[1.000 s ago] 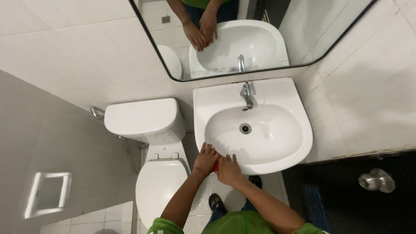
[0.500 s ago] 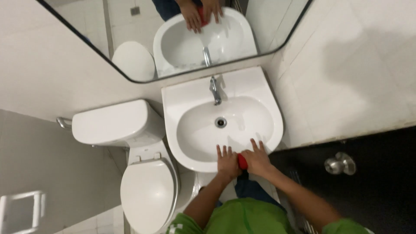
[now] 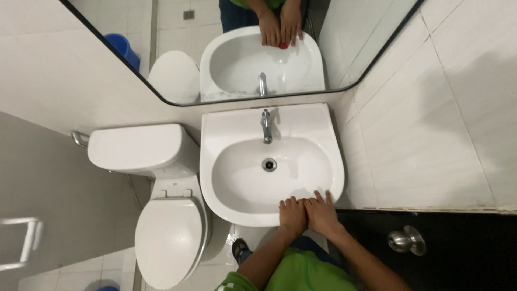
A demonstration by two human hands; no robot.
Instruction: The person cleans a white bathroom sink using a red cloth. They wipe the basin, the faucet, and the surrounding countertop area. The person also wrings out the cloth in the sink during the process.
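Note:
Both my hands rest side by side on the front rim of a white washbasin. My left hand lies flat on the rim and touches my right hand. In the direct view the hands cover whatever lies under them. The mirror above shows a small red object under the fingertips of my right hand. A chrome tap stands at the back of the basin, with the drain in the middle of the bowl.
A white toilet with its lid down and its cistern stands left of the basin. A metal door knob is at lower right on a dark door. A white rail is on the left wall. The mirror shows a blue bin.
My hands have slid along the front rim from its left part towards its right. The red object, seen between my hands earlier, is now covered in the direct view.

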